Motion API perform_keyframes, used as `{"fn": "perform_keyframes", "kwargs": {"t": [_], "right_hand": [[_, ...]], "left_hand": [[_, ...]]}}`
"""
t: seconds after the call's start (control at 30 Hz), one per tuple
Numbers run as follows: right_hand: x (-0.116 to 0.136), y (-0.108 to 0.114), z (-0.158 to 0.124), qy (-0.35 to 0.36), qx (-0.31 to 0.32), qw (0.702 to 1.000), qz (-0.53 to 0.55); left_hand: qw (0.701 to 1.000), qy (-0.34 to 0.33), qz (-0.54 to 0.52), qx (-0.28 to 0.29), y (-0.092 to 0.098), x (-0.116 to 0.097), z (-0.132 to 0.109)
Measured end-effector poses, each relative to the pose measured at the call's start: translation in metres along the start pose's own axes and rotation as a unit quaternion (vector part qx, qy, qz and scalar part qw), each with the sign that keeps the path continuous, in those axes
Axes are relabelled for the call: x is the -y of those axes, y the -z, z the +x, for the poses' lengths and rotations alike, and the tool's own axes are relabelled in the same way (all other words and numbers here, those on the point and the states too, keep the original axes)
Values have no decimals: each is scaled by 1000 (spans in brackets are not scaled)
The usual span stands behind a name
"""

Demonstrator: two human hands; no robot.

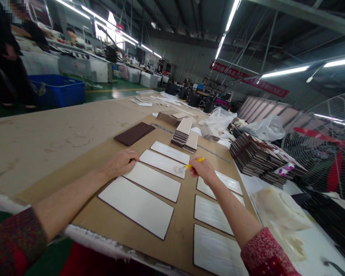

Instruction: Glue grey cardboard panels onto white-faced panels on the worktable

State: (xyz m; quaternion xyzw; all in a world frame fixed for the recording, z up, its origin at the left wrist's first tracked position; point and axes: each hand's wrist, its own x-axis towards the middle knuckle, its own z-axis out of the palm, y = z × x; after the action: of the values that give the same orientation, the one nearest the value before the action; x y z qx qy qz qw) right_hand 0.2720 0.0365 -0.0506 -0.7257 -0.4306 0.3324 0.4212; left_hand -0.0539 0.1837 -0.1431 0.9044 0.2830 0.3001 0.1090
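Note:
My right hand (pixel 201 168) is closed round the yellow handle of a brush (pixel 195 162). Its bristles rest on the right end of a thin white panel (pixel 161 163) with a dark edge, where a wet whitish smear shows. My left hand (pixel 122 163) has its fingers curled together at the left end of that same panel, against its edge. Nearer me in this column lie two more white panels (pixel 136 207), and a narrower one (pixel 170 151) lies beyond. Under my right forearm, a second column of white panels (pixel 215 247) has a streaky, shiny coat.
Dark brown boards (pixel 134 133) lie beyond my left hand. Stacked strips (pixel 184 132) stand at the board's far side. To the right are a tall pile of dark-edged panels (pixel 264 159), plastic bags (pixel 263 128) and a large fan (pixel 333 153). A person stands far left by a blue crate (pixel 60 92).

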Motion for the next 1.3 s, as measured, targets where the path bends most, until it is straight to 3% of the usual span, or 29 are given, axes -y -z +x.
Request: {"fn": "perform_keyframes", "kwargs": {"t": [0.27,0.43,0.57,0.63,0.7,0.83,0.93,1.0,1.13,1.3], "right_hand": [[-11,37,-18,9,-30,999,7],[-16,96,-32,22,-105,994,27],[-28,151,-45,36,-182,982,29],[-40,172,-49,34,-210,977,4],[-52,188,-52,25,-228,973,-39],[-71,204,-48,6,-252,957,-147],[-77,210,-44,-3,-271,938,-216],[-79,214,-43,-8,-280,928,-247],[-82,223,-48,-23,-281,923,-261],[-83,223,-51,-15,-277,944,-177]], "left_hand": [[1000,7,12,3,0,0,0],[1000,0,22,-9,7,-10,-1],[994,8,46,-97,19,-28,2],[992,-15,55,-116,22,-36,9],[991,-72,52,-96,19,-47,23],[981,-189,37,25,-11,-86,60],[962,-242,7,126,-48,-123,90],[952,-258,-12,164,-73,-145,109],[935,-288,-10,206,-113,-177,139],[932,-293,0,215,-136,-190,153]]}}
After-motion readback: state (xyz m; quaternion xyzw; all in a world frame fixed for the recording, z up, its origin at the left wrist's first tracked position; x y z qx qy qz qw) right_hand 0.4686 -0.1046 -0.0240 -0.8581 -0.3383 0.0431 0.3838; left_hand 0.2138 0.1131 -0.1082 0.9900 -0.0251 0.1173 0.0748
